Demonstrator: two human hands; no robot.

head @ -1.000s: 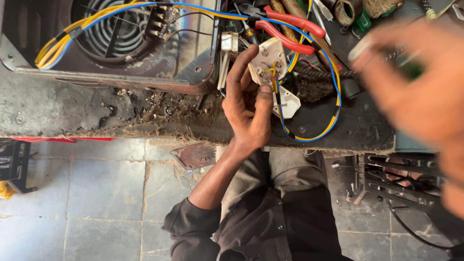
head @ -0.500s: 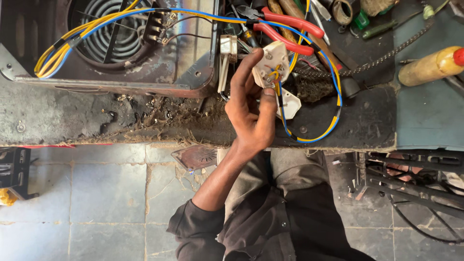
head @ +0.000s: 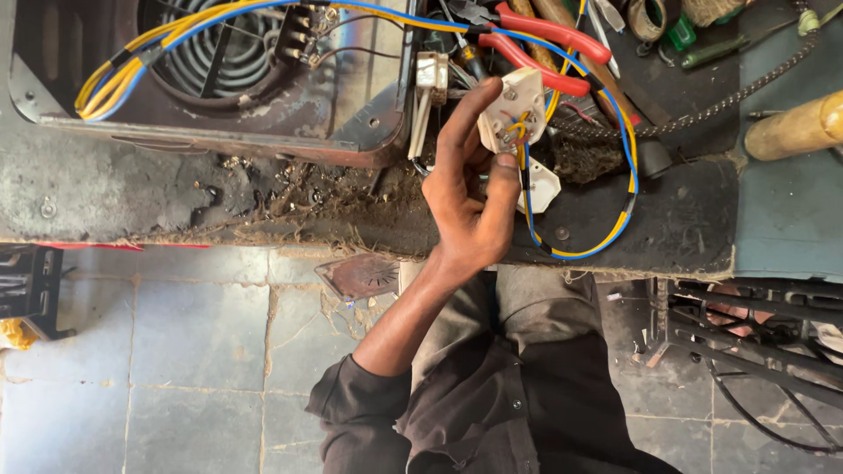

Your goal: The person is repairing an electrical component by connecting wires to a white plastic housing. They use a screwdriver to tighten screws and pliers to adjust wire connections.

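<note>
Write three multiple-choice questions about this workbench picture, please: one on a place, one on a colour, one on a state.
1. Where do the pliers lie?
A. on the floor tiles
B. on the bench beyond the plug
C. inside the heater coil

2. What colour are the plier handles?
A. red
B. green
C. white

3. What is the state of the white plug?
A. lying alone on the bench
B. held in the left hand, wires attached
C. sealed in a box

Answers:
1 B, the pliers rest on the bench past the plug.
2 A, both handles are red.
3 B, fingers grip the plug and blue and yellow wires run from it.
</note>
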